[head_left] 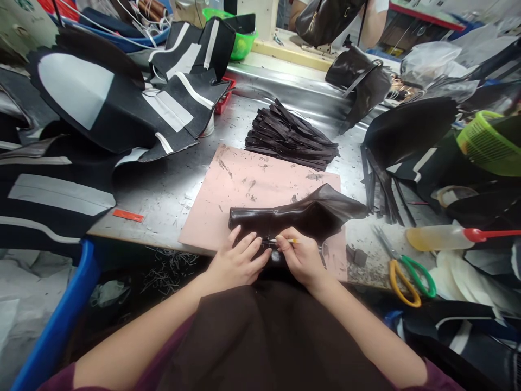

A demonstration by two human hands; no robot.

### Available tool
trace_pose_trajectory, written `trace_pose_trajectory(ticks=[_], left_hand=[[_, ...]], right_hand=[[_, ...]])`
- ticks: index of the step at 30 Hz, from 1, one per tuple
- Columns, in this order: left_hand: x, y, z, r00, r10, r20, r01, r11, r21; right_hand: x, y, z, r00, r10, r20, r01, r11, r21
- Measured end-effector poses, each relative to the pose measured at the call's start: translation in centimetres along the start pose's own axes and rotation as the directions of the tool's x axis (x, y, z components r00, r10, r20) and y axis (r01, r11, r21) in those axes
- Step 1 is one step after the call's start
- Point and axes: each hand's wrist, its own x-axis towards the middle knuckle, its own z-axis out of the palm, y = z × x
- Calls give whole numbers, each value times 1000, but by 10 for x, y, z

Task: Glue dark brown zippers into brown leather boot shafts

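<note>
A dark brown leather piece (pixel 301 214), glossy and partly rolled, lies across the front of a pink board (pixel 244 179). My left hand (pixel 240 255) rests on its near edge with fingers spread and lying flat. Pinched in my right hand (pixel 303 260) is a thin pale stick with a yellow end (pixel 292 240), whose tip points left to the leather between both hands. The kind of tool is too small to tell. Beyond the board is a pile of dark leather strips (pixel 288 136).
Black panels with white strips (pixel 171 108) crowd the left, near an orange piece (pixel 128 215). At right lie scissors (pixel 401 266) with green and yellow handles, a bottle with a red nozzle (pixel 443 237) and a green basket (pixel 488 144). A blue bin (pixel 65 315) stands lower left. Another person's arm (pixel 373 24) shows at the back.
</note>
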Motion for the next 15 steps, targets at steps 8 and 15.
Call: trace_pose_trajectory(ticks=[8,15], left_hand=[[-2,2,0,1000,-10,-9,10,1000,-19],[-6,-11,-16,984,-94,-154,74,989,-128]], right_hand=[[2,0,1,1000,20,-10,-20,1000,21],[-12,-2,-29,910,52,-412,-21,997,79]])
